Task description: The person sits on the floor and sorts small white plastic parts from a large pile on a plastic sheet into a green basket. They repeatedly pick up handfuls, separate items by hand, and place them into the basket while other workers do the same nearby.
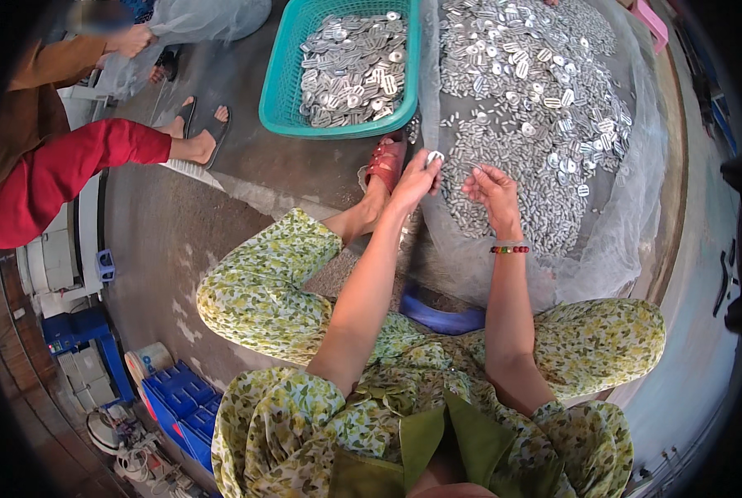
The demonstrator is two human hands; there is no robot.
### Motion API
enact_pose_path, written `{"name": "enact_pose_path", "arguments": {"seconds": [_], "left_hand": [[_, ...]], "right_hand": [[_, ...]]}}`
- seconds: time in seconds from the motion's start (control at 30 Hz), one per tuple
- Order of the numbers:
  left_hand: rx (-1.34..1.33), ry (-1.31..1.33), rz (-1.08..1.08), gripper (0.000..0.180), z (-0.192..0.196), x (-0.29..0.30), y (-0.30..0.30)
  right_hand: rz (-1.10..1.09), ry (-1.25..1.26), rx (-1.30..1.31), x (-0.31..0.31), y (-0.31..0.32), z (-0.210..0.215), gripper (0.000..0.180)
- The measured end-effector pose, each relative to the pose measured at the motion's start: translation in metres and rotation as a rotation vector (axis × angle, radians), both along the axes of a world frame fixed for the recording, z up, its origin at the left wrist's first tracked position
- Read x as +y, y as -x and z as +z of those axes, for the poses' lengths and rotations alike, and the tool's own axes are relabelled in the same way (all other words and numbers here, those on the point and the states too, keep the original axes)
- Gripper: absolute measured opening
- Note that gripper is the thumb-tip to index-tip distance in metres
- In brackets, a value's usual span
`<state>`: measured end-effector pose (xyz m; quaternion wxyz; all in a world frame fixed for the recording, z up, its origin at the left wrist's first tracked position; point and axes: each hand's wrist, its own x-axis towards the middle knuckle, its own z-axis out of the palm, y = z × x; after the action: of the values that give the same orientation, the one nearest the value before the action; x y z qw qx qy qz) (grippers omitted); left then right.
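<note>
Between its thumb and fingers my left hand [415, 183] grips a slotted metal disc [435, 156], above the near left edge of the pile. My right hand [495, 195], with a beaded bracelet at its wrist, hovers over small silvery metal pellets [516, 220]. Its fingers are curled in a pinch, and what they hold, if anything, is too small to make out. Larger slotted metal pieces [520, 68] lie scattered among the pellets on a sheet of clear plastic [637, 236]. A teal plastic basket [329, 130] beside the pile holds many slotted metal pieces [350, 75].
My foot in a red sandal [385, 162] rests just below the basket. At the left a person in red trousers [80, 174] handles translucent sheeting [201, 21]. A blue plastic crate [192, 419] stands at lower left, a pink stool [651, 25] at far right.
</note>
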<state>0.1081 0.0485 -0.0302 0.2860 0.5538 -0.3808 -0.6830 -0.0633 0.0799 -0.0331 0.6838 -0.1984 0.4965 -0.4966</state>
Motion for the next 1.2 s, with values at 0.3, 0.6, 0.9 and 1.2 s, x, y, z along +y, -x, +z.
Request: {"name": "enact_pose_path", "arguments": {"seconds": [0.3,0.6,0.9,1.2], "left_hand": [[0.433,-0.205,0.229,0.028,-0.048,-0.016,0.035],[-0.731,0.327,0.103,0.018,-0.111,-0.035,-0.001],[-0.827,0.269,-0.129,0.018,-0.075,-0.038,0.003],[-0.915,0.247,-0.365,0.021,-0.086,-0.059,0.003]], "right_hand": [[-0.170,0.062,0.108,-0.026,0.002,0.006,0.029],[0.251,-0.008,0.377,-0.092,0.002,-0.041,0.019],[0.680,0.326,1.120,-0.129,-0.027,-0.115,0.024],[0.831,0.298,1.214,-0.149,-0.036,-0.122,0.026]]}}
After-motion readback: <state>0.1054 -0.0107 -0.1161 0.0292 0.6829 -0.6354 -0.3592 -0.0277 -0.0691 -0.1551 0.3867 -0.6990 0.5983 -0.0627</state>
